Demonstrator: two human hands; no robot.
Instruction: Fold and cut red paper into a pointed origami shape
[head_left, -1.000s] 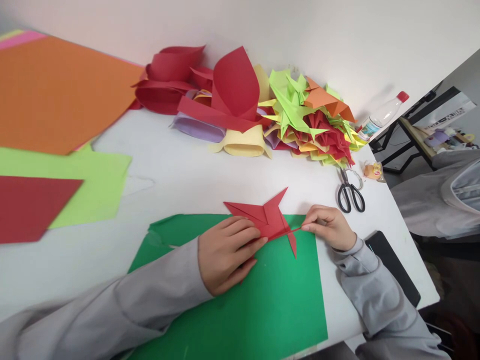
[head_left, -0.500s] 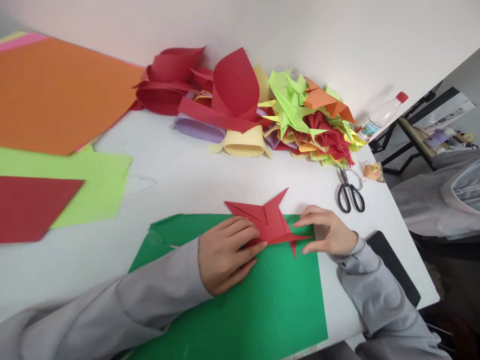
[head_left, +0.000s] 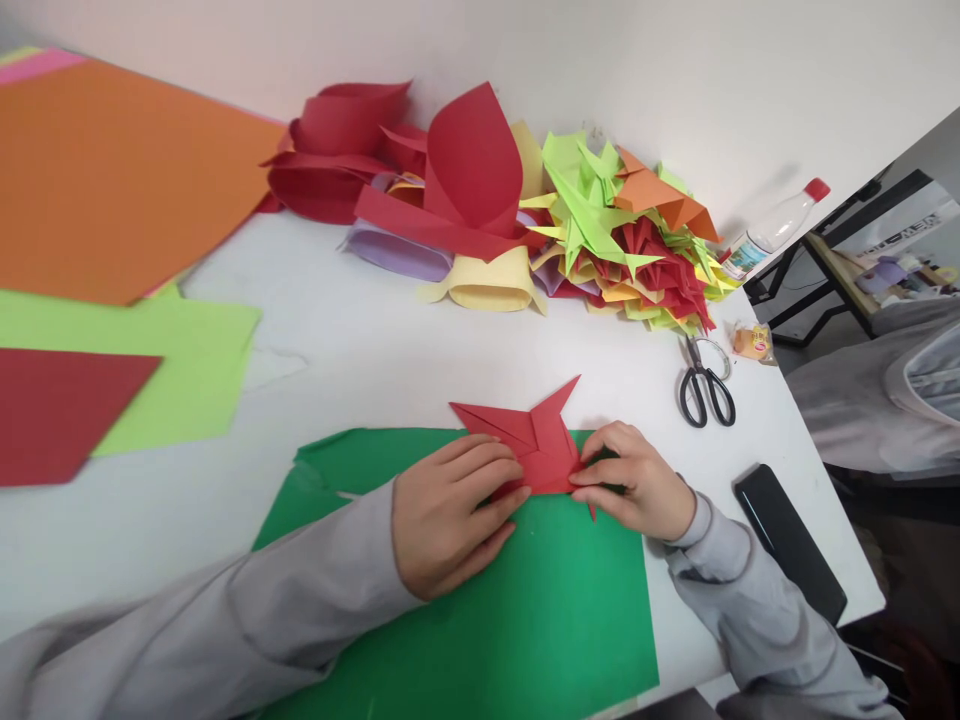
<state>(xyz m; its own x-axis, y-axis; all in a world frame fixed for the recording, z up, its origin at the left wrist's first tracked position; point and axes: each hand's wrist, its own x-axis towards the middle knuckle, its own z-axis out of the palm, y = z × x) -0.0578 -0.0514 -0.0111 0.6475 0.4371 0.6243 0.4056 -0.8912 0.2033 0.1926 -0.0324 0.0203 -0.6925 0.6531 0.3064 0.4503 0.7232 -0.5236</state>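
A red folded paper piece with pointed flaps lies across the top edge of a green sheet. My left hand rests on its left side, fingers curled close together over the paper and pressing it down. At the right end, my right hand pinches a lower flap between thumb and fingers, covering most of that point. One small red tip pokes out beneath the right fingertips.
Folded paper shapes are heaped along the wall, beside curled red paper. Coloured sheets lie at left. Black-handled scissors, a phone, a small packet and a bottle are at right.
My right hand has moved left and closed from a spread grip onto the right flap of the red paper. My left hand holds almost the same place.
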